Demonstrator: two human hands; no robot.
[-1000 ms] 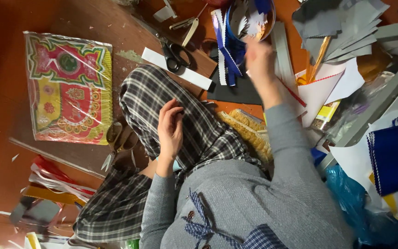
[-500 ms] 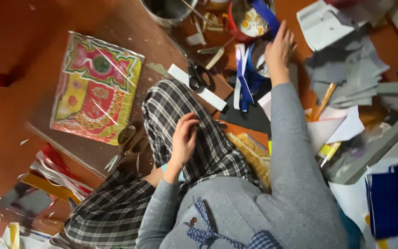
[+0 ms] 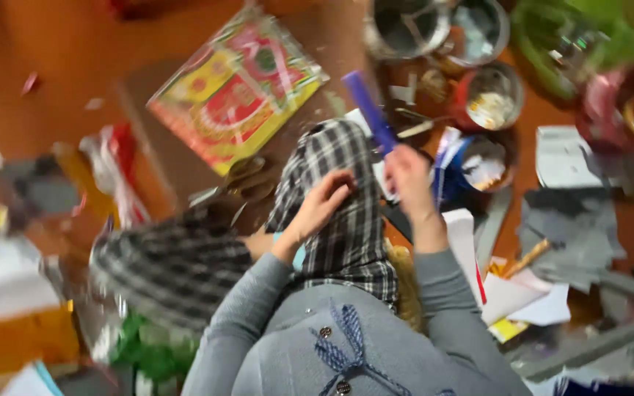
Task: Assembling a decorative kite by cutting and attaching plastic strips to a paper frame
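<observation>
Orange-brown floor (image 3: 53,44), littered with paper scraps. Right hand (image 3: 409,172) was closed on a purple strip (image 3: 370,110), probably paper; frame blurred. Left hand (image 3: 324,202) lay loosely curled, empty, on the plaid knee (image 3: 339,220). Left of both hands lay a flat yellow-red wrapped packet (image 3: 236,92); beyond the right hand stood metal tins (image 3: 405,29).
</observation>
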